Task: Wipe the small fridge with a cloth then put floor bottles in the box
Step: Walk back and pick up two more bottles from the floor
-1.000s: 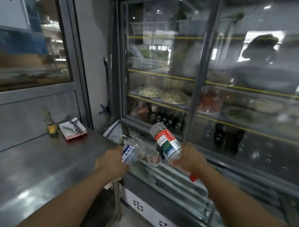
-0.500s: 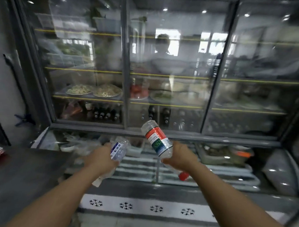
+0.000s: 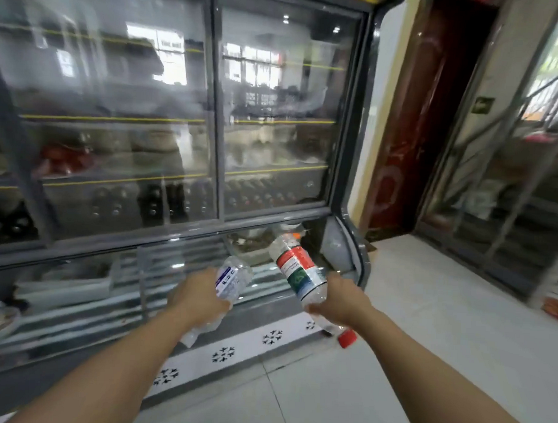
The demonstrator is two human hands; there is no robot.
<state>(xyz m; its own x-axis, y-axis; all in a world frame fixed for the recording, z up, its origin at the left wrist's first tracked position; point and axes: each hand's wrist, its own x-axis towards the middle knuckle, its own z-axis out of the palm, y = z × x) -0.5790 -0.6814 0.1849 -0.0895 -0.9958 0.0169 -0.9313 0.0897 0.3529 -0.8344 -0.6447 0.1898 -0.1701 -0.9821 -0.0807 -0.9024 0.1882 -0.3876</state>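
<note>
My left hand (image 3: pixel 198 299) grips a crumpled clear plastic bottle with a white and blue label (image 3: pixel 231 279), base pointing up. My right hand (image 3: pixel 342 302) holds a second clear bottle with a red, white and green label (image 3: pixel 297 273), upside down, its red cap (image 3: pixel 346 338) pointing at the floor. Both bottles are in front of me at waist height, close together. No box and no cloth are in view.
A tall glass-door display fridge (image 3: pixel 215 112) with food plates and dark bottles fills the left and centre; its low glass counter (image 3: pixel 108 293) juts toward me. Pale tiled floor (image 3: pixel 426 313) extends right toward a dark red door (image 3: pixel 412 137) and metal railing (image 3: pixel 513 157).
The view has swung to the right along the fridge, from the steel counter at its left end to its right end and the doorway. Both hands keep holding their bottles the same way.
</note>
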